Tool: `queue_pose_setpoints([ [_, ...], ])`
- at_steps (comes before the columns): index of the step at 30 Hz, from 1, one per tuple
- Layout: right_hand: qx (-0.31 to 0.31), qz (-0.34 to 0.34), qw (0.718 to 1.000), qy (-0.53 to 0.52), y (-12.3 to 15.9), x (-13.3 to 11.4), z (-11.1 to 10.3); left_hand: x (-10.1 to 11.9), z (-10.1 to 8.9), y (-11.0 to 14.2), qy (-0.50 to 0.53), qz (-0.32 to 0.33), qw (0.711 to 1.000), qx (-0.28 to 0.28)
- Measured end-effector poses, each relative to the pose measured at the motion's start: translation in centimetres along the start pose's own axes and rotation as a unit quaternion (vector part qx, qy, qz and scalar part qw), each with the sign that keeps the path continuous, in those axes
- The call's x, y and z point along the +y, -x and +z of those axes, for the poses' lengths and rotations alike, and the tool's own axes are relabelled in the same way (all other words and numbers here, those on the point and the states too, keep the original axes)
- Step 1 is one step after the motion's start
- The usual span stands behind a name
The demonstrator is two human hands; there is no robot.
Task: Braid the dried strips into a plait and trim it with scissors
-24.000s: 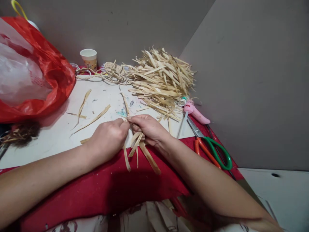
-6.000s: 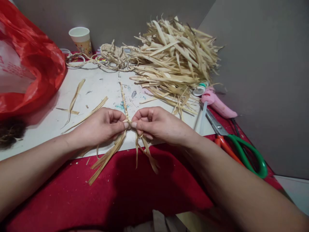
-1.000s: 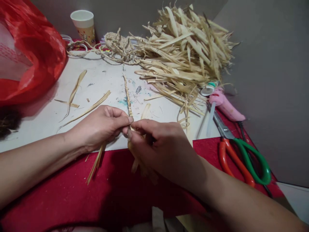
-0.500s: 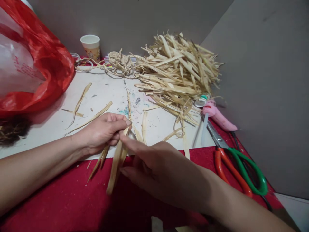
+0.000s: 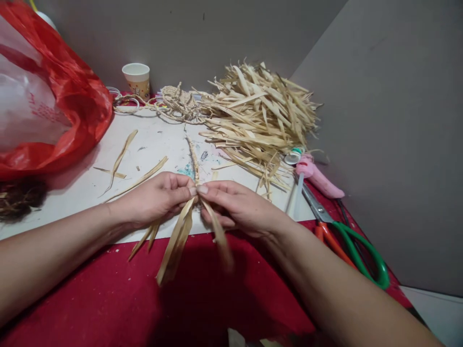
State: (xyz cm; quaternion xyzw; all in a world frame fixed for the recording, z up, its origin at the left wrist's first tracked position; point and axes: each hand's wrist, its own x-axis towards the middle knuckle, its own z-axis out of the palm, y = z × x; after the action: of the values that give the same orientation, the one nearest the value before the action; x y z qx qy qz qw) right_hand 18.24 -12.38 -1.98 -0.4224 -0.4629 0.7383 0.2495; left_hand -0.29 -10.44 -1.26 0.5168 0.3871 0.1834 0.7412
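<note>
Grey partition walls (image 5: 390,144) enclose a red-covered bench (image 5: 119,289) below the left hand (image 5: 170,193). Beyond the right hand (image 5: 231,202) lies a heap of flat, straw-coloured dried plant strips (image 5: 260,111). Both hands pinch the near end of a thin, straw-coloured plaited cord (image 5: 194,160) running forward between them; flat loose ends (image 5: 174,238) hang beneath. Since the previous view, the right hand has left the hanging ends and gripped the cord, apparently steadying it from both sides.

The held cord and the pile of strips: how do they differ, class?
The cord is thin, the pile bulky. The cord is worked tightly together, while the pile is loose and jumbled. The left hand and right hand pinch the cord; neither touches the pile. Both are straw-coloured.
</note>
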Motion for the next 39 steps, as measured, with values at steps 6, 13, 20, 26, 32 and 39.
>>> queue_pose_setpoints([
  [6, -0.023, 0.051, 0.998, -0.03, 0.1, -0.2, 0.0, -0.1, -0.1, 0.1, -0.03, 0.011, 0.999, -0.009],
  [13, -0.039, 0.037, 0.998, -0.017, -0.2, -0.1, -1.0, 0.1, -0.1, 0.2, -0.03, -0.003, 0.999, -0.028],
  [20, -0.014, 0.011, 1.0, -0.001, -0.2, -0.2, -0.7, 0.1, 0.3, 0.3, -0.083, 0.015, 0.996, 0.012],
  [26, 0.063, -0.032, 0.994, 0.088, -0.3, 0.3, -0.2, 0.7, 0.7, 0.8, -0.187, 0.018, 0.981, 0.057],
  [32, 0.111, -0.044, 0.983, 0.137, -0.2, 0.4, 0.3, 1.0, 1.2, 1.1, -0.276, 0.096, 0.939, 0.18],
  [39, 0.092, -0.036, 0.994, 0.047, 0.0, 0.6, 0.6, 0.2, 2.9, 2.1, -0.462, 0.195, 0.839, 0.213],
])
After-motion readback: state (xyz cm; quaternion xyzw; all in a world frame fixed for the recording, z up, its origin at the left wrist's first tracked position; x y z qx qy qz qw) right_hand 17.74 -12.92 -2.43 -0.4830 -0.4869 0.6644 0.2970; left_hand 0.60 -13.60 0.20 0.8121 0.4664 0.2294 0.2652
